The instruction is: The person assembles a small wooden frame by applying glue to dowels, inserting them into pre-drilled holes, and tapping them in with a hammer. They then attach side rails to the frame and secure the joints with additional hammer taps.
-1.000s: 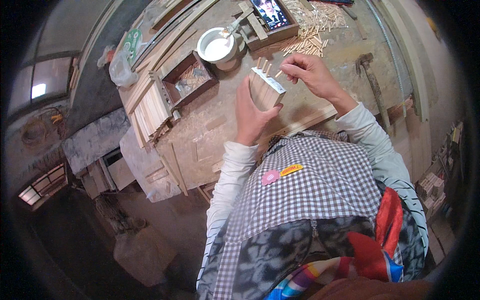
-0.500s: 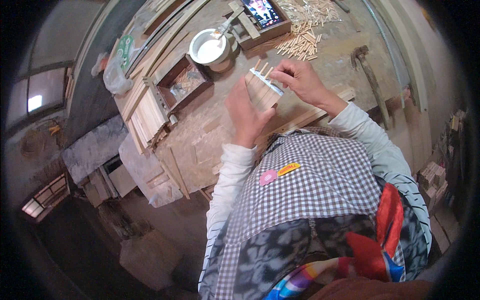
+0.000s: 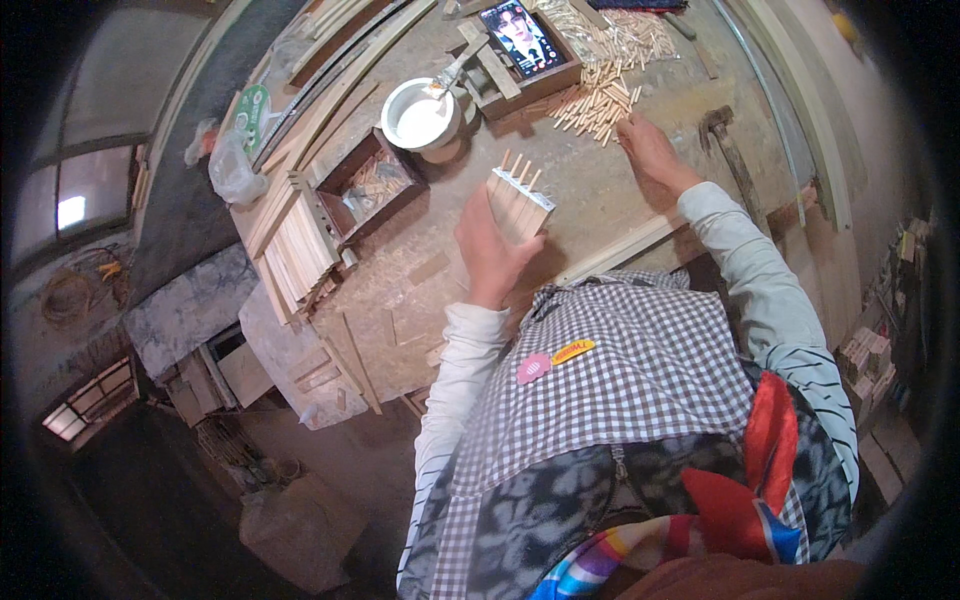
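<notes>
My left hand point(image 3: 488, 252) is closed around a small stack of wooden slats point(image 3: 521, 214), held up over the bench. White glue coats the far ends of the slats, and several thin wooden dowels point(image 3: 516, 166) stick out of them. My right hand point(image 3: 655, 155) is at the near right edge of a pile of loose wooden dowels point(image 3: 598, 105). Its fingers are drawn together at the tips; whether a dowel is between them is too small to tell. Beyond the slats stands a white bowl of glue point(image 3: 420, 117) with a brush point(image 3: 447, 76) on its rim.
A phone point(image 3: 522, 38) rests on a wooden box point(image 3: 545, 80) beside the dowels. A hammer point(image 3: 735, 155) lies at the right. An open wooden box with scraps point(image 3: 372, 190), stacked wood strips point(image 3: 295, 245) and a plastic bag point(image 3: 236, 178) are at the left.
My right hand has moved from the dowels in the slats out to the right, to the dowel pile. The left hand keeps hold of the slats, almost in place.
</notes>
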{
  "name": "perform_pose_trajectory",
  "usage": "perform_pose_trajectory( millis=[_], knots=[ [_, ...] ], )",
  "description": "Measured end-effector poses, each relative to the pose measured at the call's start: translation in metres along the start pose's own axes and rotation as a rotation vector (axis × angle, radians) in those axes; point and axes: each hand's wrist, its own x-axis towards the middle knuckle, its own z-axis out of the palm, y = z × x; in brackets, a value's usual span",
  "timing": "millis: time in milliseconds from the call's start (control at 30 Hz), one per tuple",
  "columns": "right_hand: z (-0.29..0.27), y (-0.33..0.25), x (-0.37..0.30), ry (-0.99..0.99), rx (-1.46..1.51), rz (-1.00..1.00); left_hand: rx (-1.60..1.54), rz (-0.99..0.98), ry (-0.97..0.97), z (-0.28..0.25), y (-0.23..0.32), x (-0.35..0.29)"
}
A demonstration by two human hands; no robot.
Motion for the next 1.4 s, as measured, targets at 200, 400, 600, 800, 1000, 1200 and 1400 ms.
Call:
perform_pose_trajectory(
  millis=[200,400,600,800,1000,1200,1400],
  knots=[
    [-0.005,-0.004,0.008,-0.099,0.058,-0.090,-0.098,-0.078,-0.022,-0.008,0.010,0.004],
    [-0.040,-0.098,0.000,-0.280,1.139,0.092,-0.139,-0.102,-0.010,-0.015,0.015,0.007],
    [-0.057,-0.163,-0.016,-0.319,1.299,-0.010,-0.157,-0.078,0.022,-0.015,0.016,0.007],
    [-0.053,-0.176,-0.022,-0.210,1.180,0.047,-0.126,-0.058,0.049,-0.014,0.014,0.006],
    [-0.051,-0.174,-0.028,-0.108,1.010,-0.066,0.019,0.024,0.084,-0.010,0.013,0.004],
    [-0.028,-0.141,-0.033,-0.169,1.093,-0.006,0.011,0.033,0.046,-0.001,0.012,0.004],
    [0.001,-0.017,-0.013,0.071,0.285,0.305,-0.043,-0.068,0.035,-0.005,0.006,0.001]
  ],
)
